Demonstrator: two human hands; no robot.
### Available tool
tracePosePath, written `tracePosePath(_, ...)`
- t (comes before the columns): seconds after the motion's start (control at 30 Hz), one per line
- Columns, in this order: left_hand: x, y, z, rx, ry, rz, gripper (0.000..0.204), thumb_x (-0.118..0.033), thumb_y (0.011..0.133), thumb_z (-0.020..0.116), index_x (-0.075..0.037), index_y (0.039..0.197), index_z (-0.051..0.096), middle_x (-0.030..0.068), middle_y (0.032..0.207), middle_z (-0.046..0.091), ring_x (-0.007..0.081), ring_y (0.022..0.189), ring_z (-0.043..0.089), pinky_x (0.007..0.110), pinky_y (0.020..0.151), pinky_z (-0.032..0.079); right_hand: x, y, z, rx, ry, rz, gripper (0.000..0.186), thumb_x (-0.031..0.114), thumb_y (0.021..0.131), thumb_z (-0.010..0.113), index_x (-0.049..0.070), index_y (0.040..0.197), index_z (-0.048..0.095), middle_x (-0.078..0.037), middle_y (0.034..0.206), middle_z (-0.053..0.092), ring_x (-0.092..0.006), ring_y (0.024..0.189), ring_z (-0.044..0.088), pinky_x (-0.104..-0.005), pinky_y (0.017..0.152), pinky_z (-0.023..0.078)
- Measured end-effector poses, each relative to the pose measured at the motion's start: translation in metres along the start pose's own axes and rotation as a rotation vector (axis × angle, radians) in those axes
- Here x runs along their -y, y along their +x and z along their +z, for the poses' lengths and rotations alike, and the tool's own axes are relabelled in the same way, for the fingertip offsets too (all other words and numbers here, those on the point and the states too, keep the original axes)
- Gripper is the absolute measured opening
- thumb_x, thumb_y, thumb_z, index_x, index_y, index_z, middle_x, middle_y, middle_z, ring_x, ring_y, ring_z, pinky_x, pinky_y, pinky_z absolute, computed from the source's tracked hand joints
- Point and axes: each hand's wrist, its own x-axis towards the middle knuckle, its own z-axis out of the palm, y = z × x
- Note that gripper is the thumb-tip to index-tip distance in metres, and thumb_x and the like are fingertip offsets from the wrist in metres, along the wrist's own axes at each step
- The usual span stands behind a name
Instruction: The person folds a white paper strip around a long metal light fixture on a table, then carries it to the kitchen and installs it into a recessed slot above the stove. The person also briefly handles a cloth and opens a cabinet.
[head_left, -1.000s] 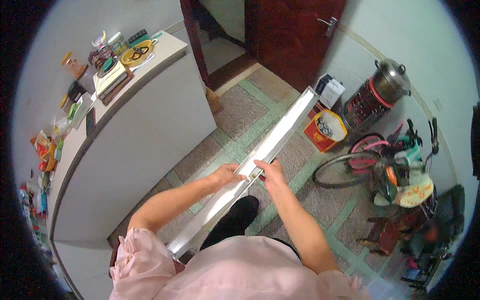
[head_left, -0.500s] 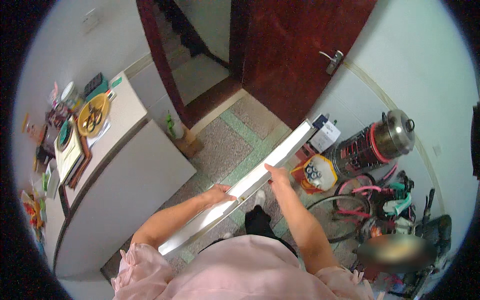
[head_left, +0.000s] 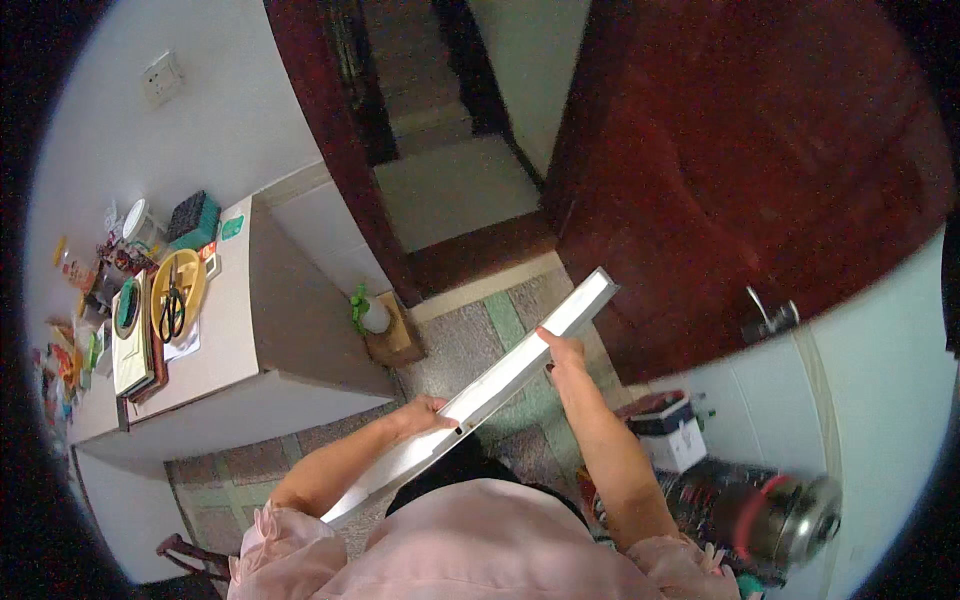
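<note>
While both hands (head_left: 418,416) grip it, a long white bar (head_left: 500,382) runs slantwise.

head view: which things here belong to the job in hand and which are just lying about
In hand:
- long white bar, held by left hand and right hand

Lying about, it seems:
- scissors in yellow basket
- book on the counter
- white pot with a plant

Dk red door (head_left: 740,170), wht walls (head_left: 230,90), gry/grn flr (head_left: 440,352), beige-top counter (head_left: 232,345) on L.
</note>
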Motion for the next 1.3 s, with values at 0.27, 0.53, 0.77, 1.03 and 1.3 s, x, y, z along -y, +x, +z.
tracePosePath(0.27,-0.064,0.092,-0.096,-0.106,-0.147,-0.111,0.039,-0.027,0.075,0.075,-0.012,0.111,0.066,-0.0024,0.096,0.066,0.0101,0.084,0.057,0.026,0.081,0.044,0.134,0.129,0.137,0.141,-0.156,-0.087,0.059,0.013,0.074,0.076,-0.003,0.122,0.046,-0.015,0.119,0.054,-0.0267,0.105,0.053,-0.0386,0.085,0.044)
tracePosePath(0.53,-0.157,0.177,-0.197,-0.160,-0.284,-0.097,0.038,-0.026,0.073,0.076,-0.009,0.107,0.066,0.0009,0.091,0.067,0.0125,0.083,0.058,0.027,0.078,0.045,0.286,0.258,0.269,0.253,-0.092,-0.010,0.059,0.005,0.067,0.079,-0.006,0.117,0.050,-0.016,0.114,0.056,-0.0291,0.101,0.055,-0.0402,0.088,0.042)
tracePosePath(0.77,-0.260,0.245,-0.273,-0.323,-0.366,-0.156,0.037,-0.021,0.072,0.077,-0.008,0.106,0.067,-0.0006,0.089,0.066,0.0111,0.081,0.058,0.027,0.076,0.046,0.333,0.404,0.388,0.663,-0.156,-0.054,0.056,0.019,0.068,0.079,0.007,0.116,0.053,-0.007,0.113,0.053,-0.0253,0.103,0.049,-0.0421,0.081,0.042)
tracePosePath(1.03,-0.297,0.300,-0.349,-0.526,-0.060,-0.245,0.071,-0.056,0.075,0.063,-0.014,0.130,0.049,0.0123,0.128,0.052,0.0280,0.115,0.050,0.036,0.098,0.035,0.375,0.471,0.584,0.825,-0.257,-0.001,0.049,0.033,0.073,0.076,0.002,0.106,0.056,-0.010,0.093,0.055,-0.0223,0.079,0.051,-0.0415,0.064,0.045)
tracePosePath(1.3,-0.309,0.413,-0.438,-0.557,-0.369,-0.345,0.057,-0.045,0.076,0.068,-0.008,0.118,0.057,0.0126,0.098,0.062,0.0225,0.086,0.060,0.036,0.072,0.048,0.367,0.618,0.816,0.642,-0.815,-0.120,0.051,0.036,0.076,0.071,-0.001,0.108,0.056,-0.011,0.097,0.058,-0.0240,0.081,0.056,-0.0407,0.068,0.047)
